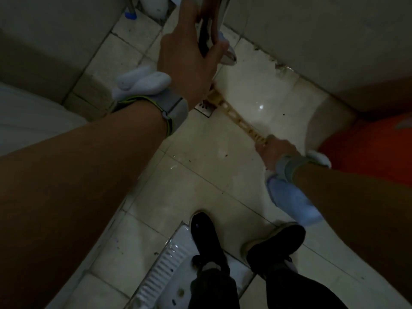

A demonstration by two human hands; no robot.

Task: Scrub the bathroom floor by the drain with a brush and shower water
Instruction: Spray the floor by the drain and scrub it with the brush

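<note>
My right hand [273, 152] grips the near end of a long yellow brush [234, 114], whose handle runs up-left across the wet tiles to the square metal floor drain [204, 107]; the brush head is partly hidden behind my left wrist. My left hand [189, 56] is raised above the drain and closed around the shower head [225, 47] with its hose. The tiles around the drain glisten with water. I cannot tell whether water is flowing.
A squat toilet pan [165, 264] lies at the bottom, with my two dark shoes [274, 244] on and beside it. An orange bucket [374, 152] stands at the right. Tiled walls close in at left and upper right. White cloth items [142, 82] lie near the left wall.
</note>
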